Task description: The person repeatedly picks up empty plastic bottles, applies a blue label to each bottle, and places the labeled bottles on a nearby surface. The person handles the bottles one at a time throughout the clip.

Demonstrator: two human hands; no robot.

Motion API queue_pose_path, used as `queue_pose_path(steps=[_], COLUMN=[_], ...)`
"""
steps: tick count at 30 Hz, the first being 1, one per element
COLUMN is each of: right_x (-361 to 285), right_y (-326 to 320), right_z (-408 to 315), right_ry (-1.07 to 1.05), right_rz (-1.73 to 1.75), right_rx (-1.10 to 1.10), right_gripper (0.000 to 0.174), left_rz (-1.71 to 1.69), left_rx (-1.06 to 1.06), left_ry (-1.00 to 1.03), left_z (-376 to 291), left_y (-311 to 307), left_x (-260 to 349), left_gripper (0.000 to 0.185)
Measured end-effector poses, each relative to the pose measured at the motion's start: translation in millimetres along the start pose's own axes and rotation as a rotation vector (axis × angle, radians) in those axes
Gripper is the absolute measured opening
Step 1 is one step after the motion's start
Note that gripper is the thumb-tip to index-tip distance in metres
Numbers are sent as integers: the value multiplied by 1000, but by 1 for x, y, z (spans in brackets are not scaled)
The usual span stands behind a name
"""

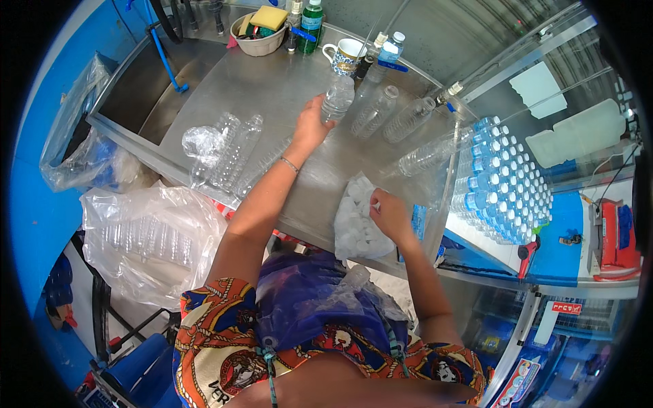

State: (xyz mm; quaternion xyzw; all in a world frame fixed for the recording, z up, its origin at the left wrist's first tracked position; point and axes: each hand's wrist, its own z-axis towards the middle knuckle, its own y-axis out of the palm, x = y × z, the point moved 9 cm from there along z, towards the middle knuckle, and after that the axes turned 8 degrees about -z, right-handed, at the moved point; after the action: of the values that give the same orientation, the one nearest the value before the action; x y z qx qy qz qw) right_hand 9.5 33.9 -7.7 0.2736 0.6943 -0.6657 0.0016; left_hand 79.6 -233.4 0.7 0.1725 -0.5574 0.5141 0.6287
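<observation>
My left hand (312,125) is closed around a clear, uncapped-looking plastic bottle (338,98) over the steel counter (311,196). Just right of it, upright clear bottles (375,112) stand in a slanting row; one at the back bears a white cap. My right hand (387,211) has its fingers curled at the upper edge of a clear bag of small white caps (359,222), near the counter's front; whether it pinches anything is hidden. More clear bottles (234,153) are at the counter's left, beside a crumpled piece of clear plastic (204,145).
A steel sink (137,102) is at the upper left. Along the back are a basket with sponges (257,43), a green bottle (310,28) and a mug (344,57). Many capped bottles (497,178) stand right. A large plastic bag of bottles (148,239) lies lower left.
</observation>
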Motion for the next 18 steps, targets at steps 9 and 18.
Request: queue_pose_path(steps=[9, 18], right_x=[-28, -30], right_y=[-8, 26], right_z=[10, 203], right_ry=[17, 193], right_rz=[-256, 1465], right_rx=[-60, 130], right_gripper=[30, 19], left_rz=[68, -6], left_rx=[-4, 3], left_ry=[155, -156], left_z=[7, 12], left_y=[2, -67], left_x=[-7, -54], left_gripper=[71, 76])
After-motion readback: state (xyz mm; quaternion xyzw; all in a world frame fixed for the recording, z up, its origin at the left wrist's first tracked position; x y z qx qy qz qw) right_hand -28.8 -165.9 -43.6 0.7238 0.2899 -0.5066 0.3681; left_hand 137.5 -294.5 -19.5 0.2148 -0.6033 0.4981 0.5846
